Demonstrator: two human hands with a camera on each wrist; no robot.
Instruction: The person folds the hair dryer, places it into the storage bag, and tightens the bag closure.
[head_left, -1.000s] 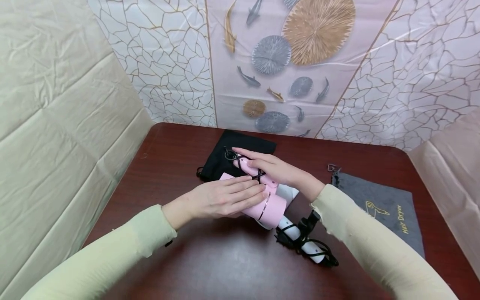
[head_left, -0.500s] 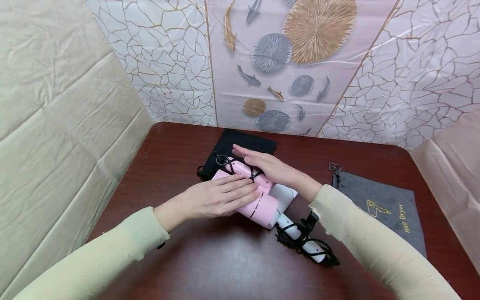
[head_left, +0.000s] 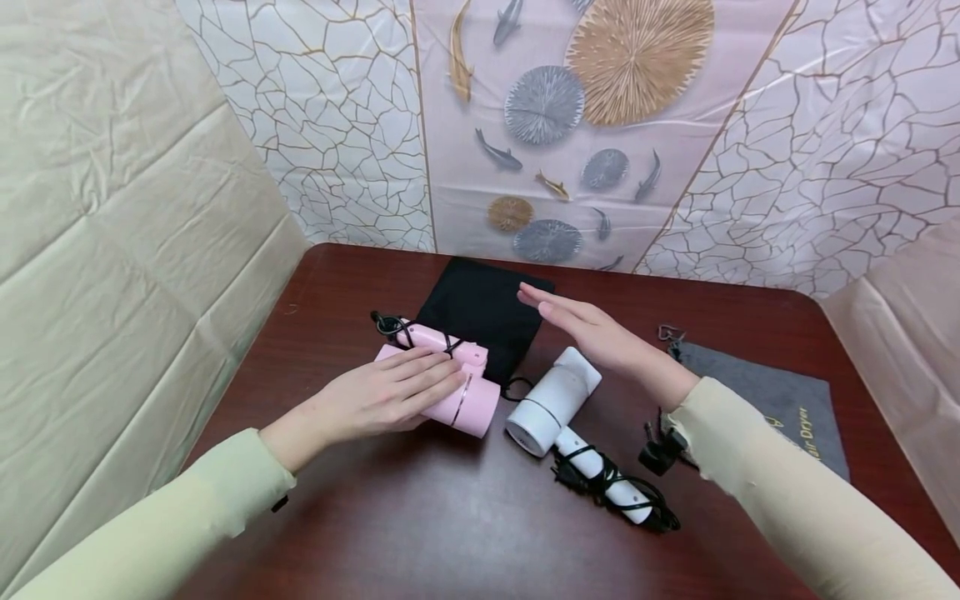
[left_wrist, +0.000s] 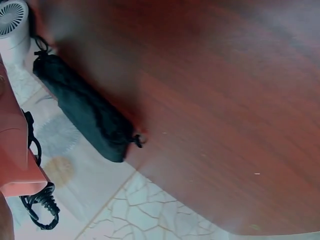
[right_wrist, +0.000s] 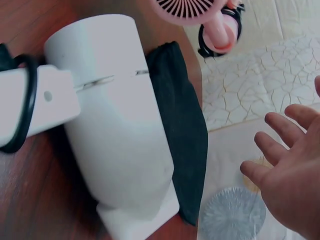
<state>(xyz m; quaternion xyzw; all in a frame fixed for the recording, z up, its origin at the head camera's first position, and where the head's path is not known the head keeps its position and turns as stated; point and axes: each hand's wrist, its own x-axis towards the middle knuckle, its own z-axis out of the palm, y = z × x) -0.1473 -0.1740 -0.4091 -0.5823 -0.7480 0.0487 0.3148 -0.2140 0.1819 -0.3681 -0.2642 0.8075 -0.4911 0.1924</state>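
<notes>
So starting on the left, there's the left hand point(head_left: 367, 398) laid over the barrel of a pink hair dryer point(head_left: 477, 408). The fingers are side by side, bent over the top of it, and it looks like the hand's got a proper hold. The thumb's hidden in the head view. The dryer is left of centre over the reddish-brown table point(head_left: 420, 525), handle folded alongside the barrel with a black cord point(head_left: 390, 327) wound round it. Can't tell if it's touching the tabletop.

Just behind it, a black pouch point(head_left: 487, 304) lies near the back edge, partly covered by the pink dryer in the head view. Next along is a white hair dryer point(head_left: 551, 404) on the table, its cord-wrapped handle pointing toward the near right.

The right hand point(head_left: 596, 332) is above and just beyond that one, fingers stretched out, holding nothing. Far right there's a grey pouch point(head_left: 757, 387) with gold lettering, partly behind the right sleeve point(head_left: 787, 483).
</notes>
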